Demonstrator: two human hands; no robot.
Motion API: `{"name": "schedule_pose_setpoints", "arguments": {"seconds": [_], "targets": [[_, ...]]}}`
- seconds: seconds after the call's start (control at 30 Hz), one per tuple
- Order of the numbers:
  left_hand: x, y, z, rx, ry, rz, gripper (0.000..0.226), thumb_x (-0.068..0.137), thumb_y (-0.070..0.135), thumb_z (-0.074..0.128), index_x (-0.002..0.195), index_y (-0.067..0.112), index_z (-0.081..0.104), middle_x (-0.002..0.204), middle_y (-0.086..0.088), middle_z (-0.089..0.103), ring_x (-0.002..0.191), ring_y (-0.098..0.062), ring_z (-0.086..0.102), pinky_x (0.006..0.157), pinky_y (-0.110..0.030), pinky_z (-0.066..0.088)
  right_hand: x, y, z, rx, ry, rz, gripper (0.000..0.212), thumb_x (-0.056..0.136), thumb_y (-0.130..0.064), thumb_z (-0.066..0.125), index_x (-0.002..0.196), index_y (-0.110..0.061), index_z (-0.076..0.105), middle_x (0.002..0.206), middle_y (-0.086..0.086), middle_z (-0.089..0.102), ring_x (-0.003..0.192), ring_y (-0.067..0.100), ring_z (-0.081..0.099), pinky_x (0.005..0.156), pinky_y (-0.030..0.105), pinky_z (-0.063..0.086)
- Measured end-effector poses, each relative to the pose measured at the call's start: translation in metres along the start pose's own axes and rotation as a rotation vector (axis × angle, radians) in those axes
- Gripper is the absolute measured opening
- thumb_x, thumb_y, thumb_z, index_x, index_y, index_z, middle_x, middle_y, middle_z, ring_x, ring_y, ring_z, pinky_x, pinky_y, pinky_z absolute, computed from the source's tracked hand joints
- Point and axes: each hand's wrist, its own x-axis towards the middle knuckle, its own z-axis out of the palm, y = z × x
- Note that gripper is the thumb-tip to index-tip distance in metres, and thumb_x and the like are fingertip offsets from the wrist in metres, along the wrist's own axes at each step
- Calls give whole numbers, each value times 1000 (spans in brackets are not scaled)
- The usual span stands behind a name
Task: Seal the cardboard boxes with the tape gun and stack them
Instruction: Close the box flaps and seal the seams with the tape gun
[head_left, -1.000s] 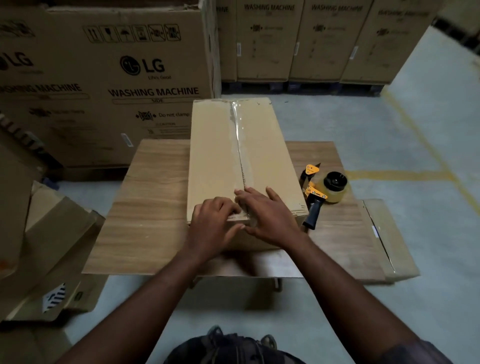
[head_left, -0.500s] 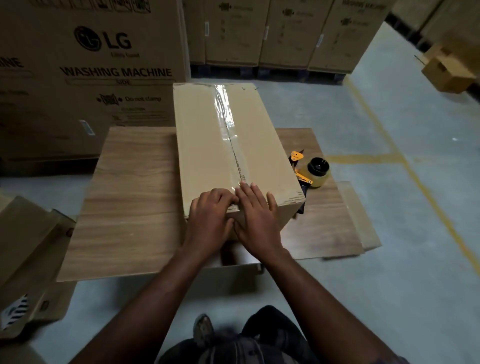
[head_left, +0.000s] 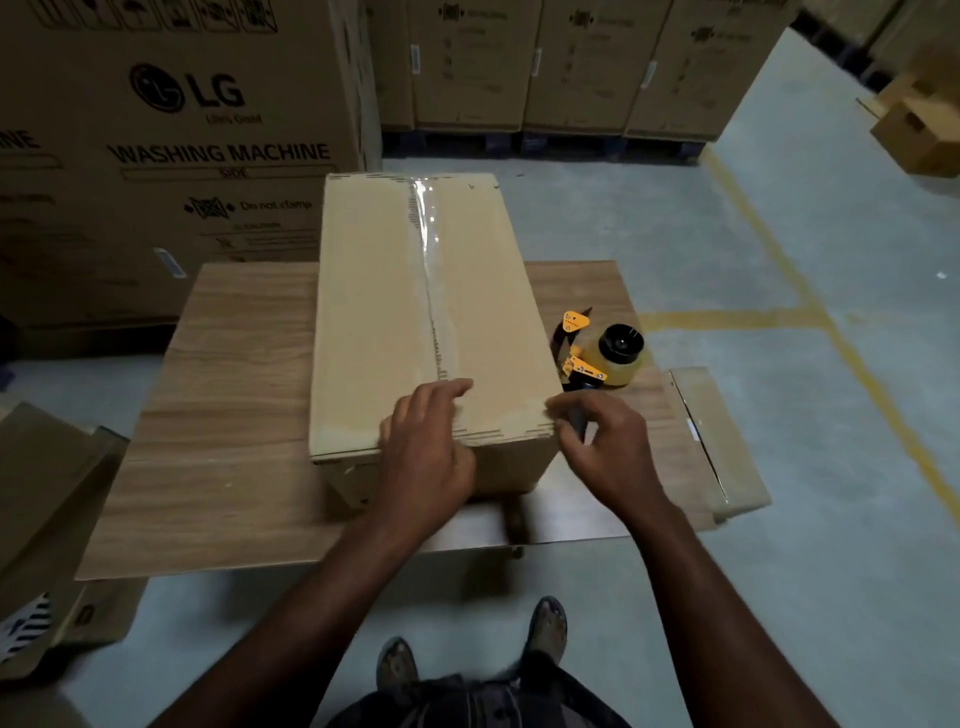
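Note:
A long cardboard box (head_left: 374, 312) lies on the wooden table (head_left: 223, 415), with clear tape (head_left: 431, 291) running along its top seam. My left hand (head_left: 426, 457) rests over the box's near edge at the end of the tape, fingers laid on the top. My right hand (head_left: 613, 457) is at the box's near right corner, with its fingers loosely curled. The dark handle of the tape gun shows between them, and I cannot tell if they touch it. The yellow and black tape gun (head_left: 602, 358) lies on the table just right of the box.
A flattened carton (head_left: 711, 436) sticks out past the table's right edge. Large washing machine cartons (head_left: 182, 156) stand behind on the left, with more (head_left: 571, 67) along the back. Loose cardboard (head_left: 47, 493) is piled at the left. A small box (head_left: 919, 130) sits far right by yellow floor lines (head_left: 727, 319).
My right hand has left the tape end and moved right to the box's near right corner. My left hand stays on the near edge.

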Motion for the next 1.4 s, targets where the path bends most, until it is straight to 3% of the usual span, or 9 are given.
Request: {"name": "schedule_pose_setpoints", "arguments": {"seconds": [0.27,0.37,0.47,0.67,0.83,0.93,1.1,1.27,1.4], "targets": [[43,130,103,-222,-289,24,61,92,11,56,150,10,39,148,-7,42,135,-20,40,113,-31,33,44,92,-25,106,-128,458,14,88,-20,71,97,-11,77,85,-5,69,75,-7,58,62,0,36],[80,138,151,-239,-330,-135,57,93,4,53,148,5,40,146,-14,42,134,-26,43,105,-24,32,65,123,-16,153,-251,562,38,73,-40,59,95,-13,76,87,-3,70,77,6,61,61,12,38],[107,117,199,-282,-294,-352,54,90,-5,52,144,3,47,140,-20,48,129,-30,49,93,-14,31,80,149,0,214,-295,713,14,81,-30,71,87,-18,71,99,8,75,98,25,68,71,28,42],[127,77,257,-159,-307,-670,44,96,15,56,138,4,52,136,-23,50,126,-37,50,98,-34,37,89,188,29,237,-429,897,28,85,-23,78,73,-19,53,80,7,58,77,19,53,61,30,40],[138,77,263,-135,-338,-736,39,100,29,51,132,8,58,130,-23,54,120,-40,54,94,-37,43,94,194,29,717,-375,1190,11,94,-6,65,84,-3,63,71,14,59,53,18,60,49,25,48],[138,82,260,-173,-409,-750,34,97,24,52,128,10,61,125,-21,62,115,-38,58,81,-33,43,102,192,26,1070,-310,1347,18,101,-23,59,103,-8,68,82,10,71,68,19,69,50,24,54],[130,90,266,-569,-450,-938,17,94,13,48,104,17,61,105,-13,64,91,-24,62,85,-41,58,106,206,33,889,-324,1319,47,91,-50,71,109,-7,73,94,15,75,70,27,72,58,29,56],[130,119,252,-916,-305,-1091,22,102,15,45,112,12,64,109,-8,69,84,-13,66,102,-41,51,110,202,29,649,-173,1207,43,83,-55,73,87,-13,73,91,12,78,77,25,75,79,42,63],[141,141,221,-1110,-186,-1067,39,106,16,41,140,-1,51,142,-24,53,124,-27,60,74,-26,50,113,172,9,592,-74,1090,53,74,-69,70,80,-16,73,79,2,77,80,22,75,84,42,61]]}}
